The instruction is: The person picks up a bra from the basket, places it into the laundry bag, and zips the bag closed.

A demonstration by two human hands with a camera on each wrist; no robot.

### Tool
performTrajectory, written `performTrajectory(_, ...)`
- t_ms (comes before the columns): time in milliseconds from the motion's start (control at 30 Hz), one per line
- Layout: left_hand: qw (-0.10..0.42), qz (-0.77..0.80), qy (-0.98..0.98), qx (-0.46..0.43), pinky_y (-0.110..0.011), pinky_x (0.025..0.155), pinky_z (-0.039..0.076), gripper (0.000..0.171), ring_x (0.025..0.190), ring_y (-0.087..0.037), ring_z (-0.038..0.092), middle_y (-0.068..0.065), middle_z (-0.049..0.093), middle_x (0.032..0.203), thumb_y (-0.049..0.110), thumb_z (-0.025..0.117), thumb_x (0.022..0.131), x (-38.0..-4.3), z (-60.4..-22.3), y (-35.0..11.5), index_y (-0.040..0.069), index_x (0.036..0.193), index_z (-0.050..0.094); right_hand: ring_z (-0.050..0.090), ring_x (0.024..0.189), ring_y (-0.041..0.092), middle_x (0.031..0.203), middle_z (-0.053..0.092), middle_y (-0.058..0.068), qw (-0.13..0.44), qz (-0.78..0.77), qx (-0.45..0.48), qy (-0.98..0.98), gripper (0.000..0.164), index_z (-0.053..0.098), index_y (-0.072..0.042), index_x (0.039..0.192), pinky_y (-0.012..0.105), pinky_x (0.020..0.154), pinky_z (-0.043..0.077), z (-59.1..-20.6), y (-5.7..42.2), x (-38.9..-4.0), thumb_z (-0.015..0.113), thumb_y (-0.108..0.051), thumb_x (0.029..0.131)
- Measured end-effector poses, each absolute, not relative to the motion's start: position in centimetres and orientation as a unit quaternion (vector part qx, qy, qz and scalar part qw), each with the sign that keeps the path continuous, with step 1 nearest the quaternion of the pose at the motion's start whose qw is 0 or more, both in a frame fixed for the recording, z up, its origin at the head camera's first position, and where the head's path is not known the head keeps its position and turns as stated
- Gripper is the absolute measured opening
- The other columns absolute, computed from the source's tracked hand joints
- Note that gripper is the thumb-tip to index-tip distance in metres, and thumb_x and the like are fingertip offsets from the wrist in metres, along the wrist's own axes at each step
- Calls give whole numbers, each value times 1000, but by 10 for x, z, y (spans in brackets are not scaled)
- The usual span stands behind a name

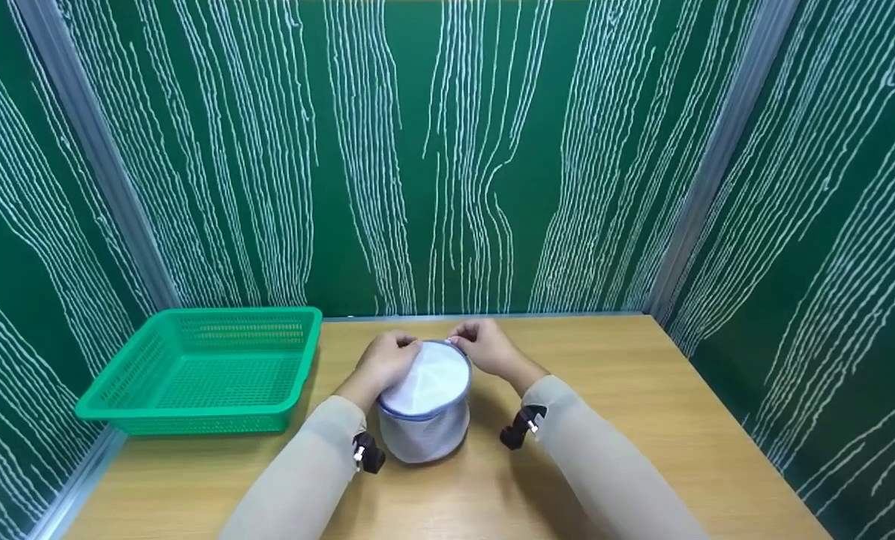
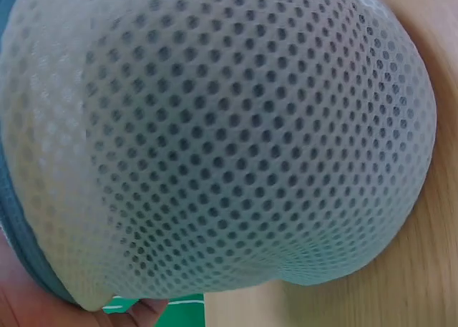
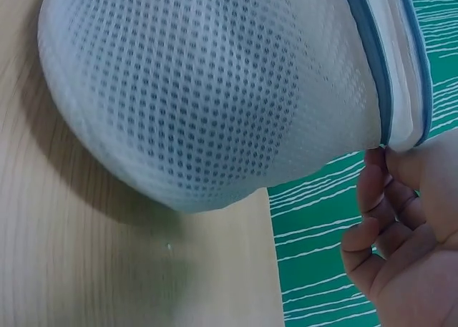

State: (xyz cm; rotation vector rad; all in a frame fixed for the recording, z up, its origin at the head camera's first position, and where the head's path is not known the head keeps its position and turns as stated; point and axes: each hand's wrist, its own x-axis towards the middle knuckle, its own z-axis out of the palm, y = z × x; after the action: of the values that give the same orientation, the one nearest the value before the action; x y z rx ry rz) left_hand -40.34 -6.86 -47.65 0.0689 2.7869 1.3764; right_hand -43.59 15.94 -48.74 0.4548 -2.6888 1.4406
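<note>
A round white mesh laundry bag (image 1: 426,436) with blue trim stands upright on the table, its flat white lid (image 1: 436,381) facing up. My left hand (image 1: 388,361) holds the far left of its rim, with the thumb over the edge. At the far right of the rim, my right hand (image 1: 488,349) pinches the edge between thumb and index finger. The right wrist view shows two blue trim bands (image 3: 376,62) with a white strip between them, meeting near those fingertips. The mesh side (image 2: 229,141) bulges and fills most of the left wrist view.
A green plastic basket (image 1: 289,416) with perforated sides stands on the left of the wooden table (image 1: 605,420). Green panels (image 1: 432,225) with wavy white lines rise behind the table and on both sides, joined by grey metal posts (image 1: 695,172).
</note>
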Motion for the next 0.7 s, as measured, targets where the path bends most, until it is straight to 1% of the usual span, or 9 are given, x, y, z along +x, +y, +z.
performTrajectory(200, 0, 444, 894, 64, -51, 120, 56, 32, 137, -32, 71, -13, 80, 138, 27, 62, 116, -405, -470, -64, 8, 133, 81, 72, 93, 16, 107, 84, 11, 26, 463, 155, -872, 11, 85, -6, 111, 28, 82, 62, -482, 154, -433, 74, -9, 109)
performTrajectory(300, -6, 444, 893, 79, -51, 116, 59, 26, 129, -31, 73, -13, 82, 131, 22, 65, 115, -406, -467, -63, 8, 125, 84, 72, 94, 16, 107, 84, 11, 25, 464, 161, -871, 12, 85, -6, 111, 27, 81, 62, -480, 152, -432, 74, -9, 110)
performTrajectory(467, -10, 434, 898, 75, -48, 107, 62, 19, 116, -27, 74, -10, 82, 121, 21, 69, 113, -406, -465, -63, 10, 115, 84, 72, 92, 16, 106, 84, 11, 27, 465, 169, -869, 10, 85, -6, 109, 26, 80, 62, -480, 152, -430, 74, -8, 109)
performTrajectory(633, -12, 422, 903, 79, -47, 103, 62, 19, 112, -25, 73, -7, 82, 118, 23, 69, 114, -405, -467, -64, 12, 113, 84, 70, 88, 12, 104, 84, 10, 27, 465, 168, -869, 10, 85, -6, 107, 23, 77, 60, -481, 153, -428, 75, -6, 108)
performTrajectory(700, -17, 415, 906, 82, -47, 102, 62, 19, 112, -25, 74, -7, 82, 118, 24, 69, 114, -405, -468, -64, 13, 112, 85, 68, 85, 11, 103, 84, 11, 29, 467, 170, -867, 10, 85, -4, 107, 22, 74, 58, -481, 153, -427, 74, -6, 108)
